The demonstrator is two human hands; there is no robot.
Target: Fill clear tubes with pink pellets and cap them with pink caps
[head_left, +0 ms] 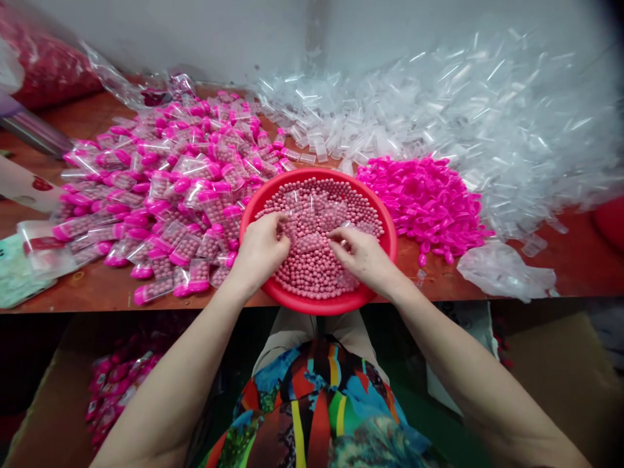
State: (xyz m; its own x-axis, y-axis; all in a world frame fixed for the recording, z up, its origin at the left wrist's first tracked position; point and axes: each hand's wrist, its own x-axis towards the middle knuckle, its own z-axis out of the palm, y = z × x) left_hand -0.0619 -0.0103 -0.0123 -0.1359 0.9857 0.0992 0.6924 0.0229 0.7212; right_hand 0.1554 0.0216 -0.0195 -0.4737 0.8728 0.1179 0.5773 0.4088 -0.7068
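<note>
A red basin (319, 305) filled with small pink beads (312, 273) stands at the table's front edge. Several clear plastic containers (310, 242) lie in the beads, partly sunk among them. My left hand (264, 247) is over the basin's left side, its fingers curled and thumb drawn in; what they hold, if anything, is hidden. My right hand (363, 255) reaches in from the right with bent fingers close together, low over the beads beside a clear container. Whether something is pinched in it does not show.
Left of the basin lies a heap of bead-filled containers (166, 195) with pink caps. Loose pink caps (424, 201) are piled on the right, clear empty containers (439, 104) behind. A crumpled plastic bag (507, 270) and a phone (22, 270) lie near the front edge.
</note>
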